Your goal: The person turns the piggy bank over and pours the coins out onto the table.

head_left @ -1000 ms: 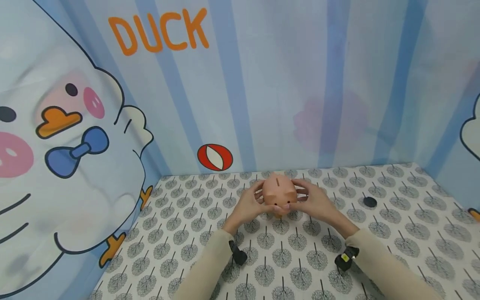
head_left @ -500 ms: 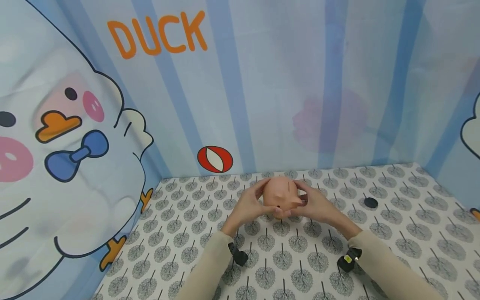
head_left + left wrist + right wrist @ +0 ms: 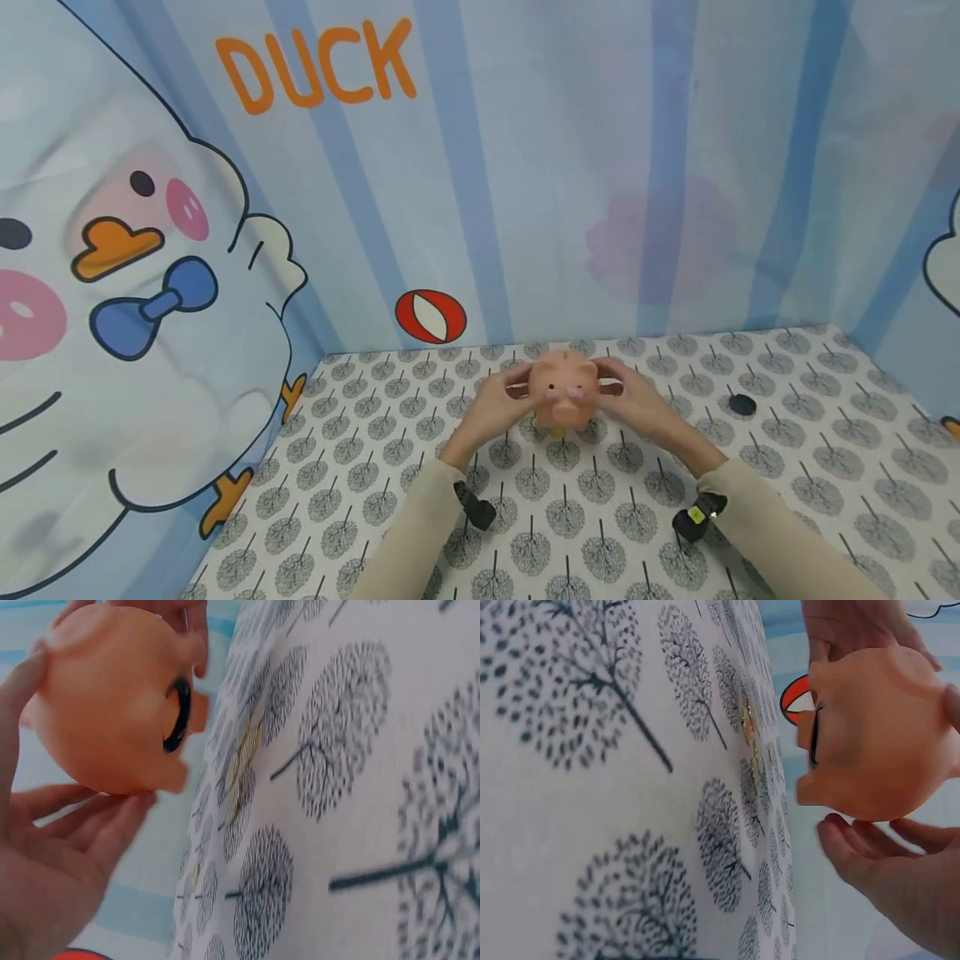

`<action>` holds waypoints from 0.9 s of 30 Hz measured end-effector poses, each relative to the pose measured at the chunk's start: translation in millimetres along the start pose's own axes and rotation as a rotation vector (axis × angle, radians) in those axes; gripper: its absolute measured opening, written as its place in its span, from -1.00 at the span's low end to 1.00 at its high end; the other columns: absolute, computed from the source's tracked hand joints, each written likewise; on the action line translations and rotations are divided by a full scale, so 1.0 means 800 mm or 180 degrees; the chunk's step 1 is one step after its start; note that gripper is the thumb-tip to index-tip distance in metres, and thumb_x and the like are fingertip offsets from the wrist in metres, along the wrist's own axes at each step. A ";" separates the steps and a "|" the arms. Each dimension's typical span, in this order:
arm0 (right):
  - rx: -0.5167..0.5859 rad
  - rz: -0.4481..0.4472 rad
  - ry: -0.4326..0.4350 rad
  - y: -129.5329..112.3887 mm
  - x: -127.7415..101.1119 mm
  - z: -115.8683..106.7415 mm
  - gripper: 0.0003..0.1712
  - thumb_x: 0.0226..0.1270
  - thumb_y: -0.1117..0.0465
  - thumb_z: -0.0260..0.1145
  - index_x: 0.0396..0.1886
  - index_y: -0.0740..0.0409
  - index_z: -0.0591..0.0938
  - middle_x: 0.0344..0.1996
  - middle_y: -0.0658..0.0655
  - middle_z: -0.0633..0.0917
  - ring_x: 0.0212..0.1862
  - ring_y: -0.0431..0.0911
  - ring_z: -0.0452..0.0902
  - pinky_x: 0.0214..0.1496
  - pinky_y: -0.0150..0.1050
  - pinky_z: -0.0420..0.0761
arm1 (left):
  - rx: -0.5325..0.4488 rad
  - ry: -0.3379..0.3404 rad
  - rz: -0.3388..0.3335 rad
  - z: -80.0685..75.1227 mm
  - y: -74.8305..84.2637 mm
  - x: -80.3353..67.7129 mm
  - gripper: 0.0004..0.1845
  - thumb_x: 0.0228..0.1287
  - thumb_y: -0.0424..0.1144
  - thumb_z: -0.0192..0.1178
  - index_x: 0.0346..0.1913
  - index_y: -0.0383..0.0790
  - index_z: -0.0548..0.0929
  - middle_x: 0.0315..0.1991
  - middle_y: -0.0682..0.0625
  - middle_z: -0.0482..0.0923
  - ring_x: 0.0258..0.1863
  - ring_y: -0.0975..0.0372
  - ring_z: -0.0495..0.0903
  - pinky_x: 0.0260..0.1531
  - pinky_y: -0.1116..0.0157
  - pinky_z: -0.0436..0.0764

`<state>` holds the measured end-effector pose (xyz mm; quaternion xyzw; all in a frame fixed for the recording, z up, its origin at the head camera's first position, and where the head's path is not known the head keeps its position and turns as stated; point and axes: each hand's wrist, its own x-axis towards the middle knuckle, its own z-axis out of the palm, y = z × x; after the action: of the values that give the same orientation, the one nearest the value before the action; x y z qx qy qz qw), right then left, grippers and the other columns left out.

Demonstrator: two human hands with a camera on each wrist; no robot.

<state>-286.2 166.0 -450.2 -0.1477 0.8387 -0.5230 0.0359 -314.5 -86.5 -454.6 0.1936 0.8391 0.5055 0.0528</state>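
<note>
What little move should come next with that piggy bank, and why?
Perhaps a gentle shake: the left hand and right hand hold the piggy bank above the cloth, its underside hole looks open, and shiny gold pieces show below it, so more could be inside.

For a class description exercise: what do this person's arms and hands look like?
The left sleeve and right sleeve are cream. The left wrist camera is black; the right wrist camera is black with a yellow-green patch. Left hand and right hand wear no gloves.
</note>
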 end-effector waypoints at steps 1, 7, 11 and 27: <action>0.0027 0.0115 0.0004 -0.002 0.001 -0.001 -0.06 0.50 -0.24 0.32 0.62 0.21 0.27 0.48 0.39 0.46 0.33 0.24 0.60 0.32 0.06 0.74 | 0.0048 0.0010 -0.0077 0.001 0.001 0.002 -0.26 0.40 0.28 0.30 0.49 -0.04 0.53 0.33 -0.05 0.66 0.23 0.10 0.72 0.23 0.18 0.75; 0.0202 0.0667 -0.0030 -0.017 0.009 -0.003 0.02 0.47 -0.50 0.12 0.40 0.34 0.44 0.18 0.41 0.64 -0.12 0.01 0.78 0.05 -0.03 0.86 | 0.0008 0.0054 -0.0410 0.007 0.009 0.009 -0.15 0.36 0.58 0.02 -0.07 -0.18 0.83 -0.19 -0.08 0.82 -0.29 0.19 0.79 -0.03 0.10 0.82; 0.0174 0.0715 -0.0076 -0.018 0.010 -0.004 0.05 0.49 -0.50 0.10 0.43 0.38 0.42 0.16 0.41 0.66 -0.15 -0.01 0.78 0.05 -0.02 0.86 | -0.0028 0.0040 -0.0443 0.009 0.010 0.009 -0.16 0.37 0.56 0.03 -0.11 -0.21 0.83 -0.22 -0.09 0.81 -0.33 0.20 0.78 -0.06 0.11 0.83; 0.0065 0.0018 -0.0259 0.008 -0.004 -0.013 0.11 0.18 -0.04 0.64 0.62 0.15 0.29 0.58 0.33 0.35 0.42 0.37 0.50 0.32 0.11 0.74 | -0.0199 -0.0235 -0.0108 0.008 -0.001 -0.002 -0.01 0.09 -0.11 0.65 0.57 -0.19 0.40 0.47 -0.19 0.50 0.40 -0.06 0.59 0.33 0.11 0.71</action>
<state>-286.8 178.9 -451.5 -0.1661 0.8316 -0.5250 0.0729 -311.4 -82.7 -458.7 0.1961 0.8236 0.5230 0.0982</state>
